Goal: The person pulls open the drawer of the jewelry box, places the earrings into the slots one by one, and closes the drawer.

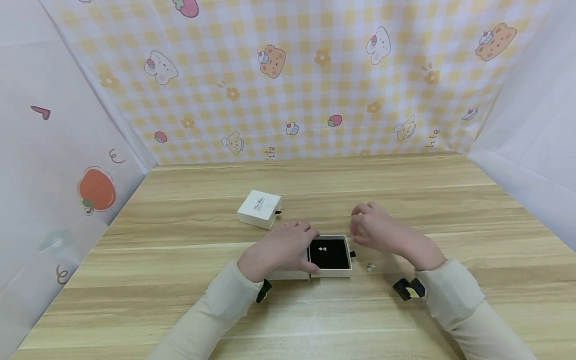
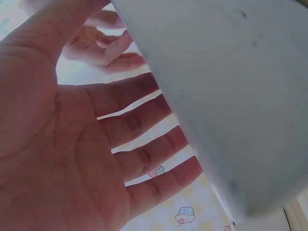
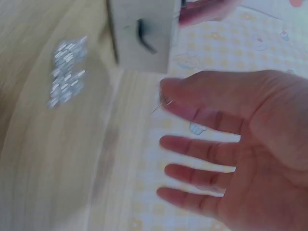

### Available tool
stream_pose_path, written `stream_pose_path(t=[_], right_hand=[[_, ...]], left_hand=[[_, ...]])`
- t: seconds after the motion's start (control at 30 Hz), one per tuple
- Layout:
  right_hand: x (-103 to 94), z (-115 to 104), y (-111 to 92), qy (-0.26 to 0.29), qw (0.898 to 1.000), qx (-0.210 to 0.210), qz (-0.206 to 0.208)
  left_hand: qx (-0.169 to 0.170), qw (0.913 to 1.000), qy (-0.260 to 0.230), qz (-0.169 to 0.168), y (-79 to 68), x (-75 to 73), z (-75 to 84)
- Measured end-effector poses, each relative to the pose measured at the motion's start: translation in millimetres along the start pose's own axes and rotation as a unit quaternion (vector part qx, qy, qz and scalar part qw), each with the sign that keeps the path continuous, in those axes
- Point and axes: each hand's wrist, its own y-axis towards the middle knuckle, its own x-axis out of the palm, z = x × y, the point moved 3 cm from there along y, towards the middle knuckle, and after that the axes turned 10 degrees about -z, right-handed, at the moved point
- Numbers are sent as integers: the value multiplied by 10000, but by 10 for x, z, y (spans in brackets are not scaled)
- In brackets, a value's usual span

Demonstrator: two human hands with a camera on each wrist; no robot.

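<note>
A white drawer-style jewelry box lies at the table's middle, its tray pulled out to the right. The tray has a black lining, and one small earring sits in it. My left hand grips the box from above, thumb on the near side and fingers on the far side. Right of the tray my right hand is raised, and its thumb and forefinger pinch a tiny earring with a thin metal post. Small clear earring backs lie on the wood below that hand.
Behind my left hand stands another closed white box with dark lettering and a black pull tab. The wooden table meets a yellow checked cloth at its far edge. White cloths hang at both sides.
</note>
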Motion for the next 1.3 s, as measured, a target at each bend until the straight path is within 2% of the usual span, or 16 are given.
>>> stream_pose_path(t=[0.1,0.17,0.3,0.4,0.53,0.67,0.87,1.07,1.3], right_hand=[[-40,-31,1,463,9987,-141,163],[-63,-56,3,693,9969,-216,293],[-106,-118,8,1029,9926,-299,579],[-125,-167,11,1234,9890,-295,761],[-121,-234,25,1560,9829,-219,954],[-107,-313,33,1841,9765,-180,1103],[-89,-394,30,2075,9708,-162,1189],[-66,-406,39,2151,9690,-59,1215],[-55,-406,45,2236,9674,-52,1192]], left_hand=[[22,10000,8,15,-6,-11,3],[91,9998,5,166,-8,-28,4],[336,9954,-25,901,-2,-92,14],[481,9861,23,1593,-4,-141,40],[588,9660,224,2506,-10,-168,82],[557,9478,331,3122,-9,-164,99],[401,9351,432,3494,-12,-162,107],[245,9307,521,3611,0,-155,109],[232,9259,531,3733,3,-149,115]])
